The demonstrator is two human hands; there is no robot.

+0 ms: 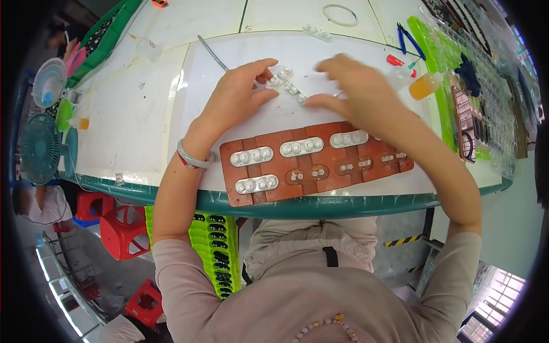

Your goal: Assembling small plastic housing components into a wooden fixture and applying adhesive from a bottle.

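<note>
Slightly left of the middle, my left hand [237, 91] has its fingers curled at the end of a small whitish strip with round studs [280, 78]. A second short studded strip [295, 92] lies just right of it, angled toward my right thumb. My right hand [366, 86] is blurred by motion, its thumb and fingers spread apart around no visible object. Whether its thumb touches the second strip is unclear. Nearer to me lies a reddish-brown tray [280, 137] bearing several silver oval pieces [251, 156] and smaller studded bits [318, 172].
A grey rod [213, 52] lies beyond my left hand. Farther back are another studded strip [317, 33] and a thin ring [339, 15]. Toward the right stand blue-handled pliers [410, 41], a red tube [400, 64] and an orange-liquid bottle [425, 86]. A clear bottle [147, 48] lies left.
</note>
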